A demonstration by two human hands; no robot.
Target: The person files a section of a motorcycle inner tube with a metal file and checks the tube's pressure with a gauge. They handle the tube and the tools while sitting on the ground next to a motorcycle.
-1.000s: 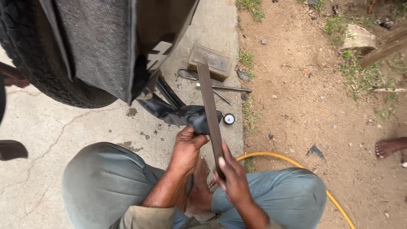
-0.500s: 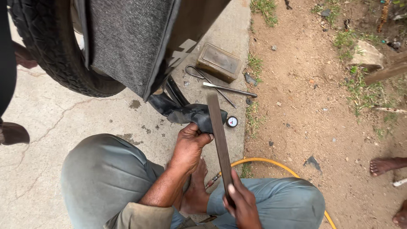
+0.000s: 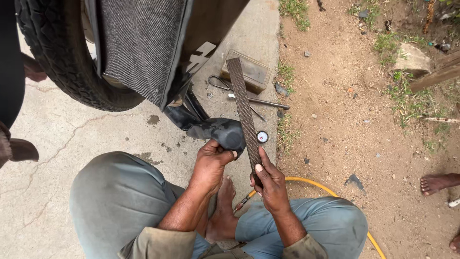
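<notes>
Left hand [image 3: 211, 160]: gripped a fold of black inner tube [image 3: 218, 130] against the concrete [image 3: 72, 144].
Right hand [image 3: 269, 181]: closed round the lower end of a long flat rasp [image 3: 244, 112], its blade laid across the tube.
Nearby: small round gauge [image 3: 262, 137], scissors [image 3: 221, 83], rectangular box [image 3: 249, 71], yellow hose [image 3: 316, 184].
Above: tyre [image 3: 57, 62].

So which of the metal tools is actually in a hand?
The long flat file, gripped by the right hand; the scissors and thin rod lie on the concrete.
</notes>
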